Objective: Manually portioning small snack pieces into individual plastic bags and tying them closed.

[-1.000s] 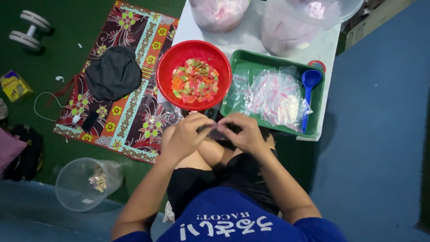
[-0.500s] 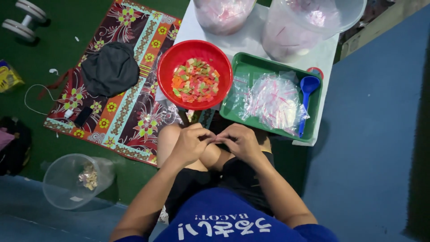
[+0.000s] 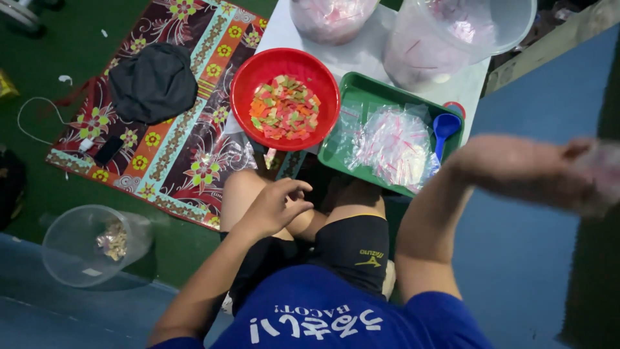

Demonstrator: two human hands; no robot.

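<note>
Broadly, a person sits cross-legged on the green floor [image 3: 194,258] beside a patterned mat [image 3: 174,148], facing a low white surface [image 3: 284,26] that carries two large clear tubs [image 3: 452,39], a green tray [image 3: 361,97] heaped with small clear bags [image 3: 394,142] and a blue scoop [image 3: 444,129], and a red bowl [image 3: 242,90] of colourful cut pieces [image 3: 284,108]. The left hand [image 3: 274,207] rests over the knee, fingers loosely curled, holding nothing visible. The right hand [image 3: 591,171] is flung out to the right, blurred; it seems to grip something pale, but I cannot tell what. That fast swing risks dropping or spilling whatever it carries. Half a second ago both hands met together at the lap.
</note>
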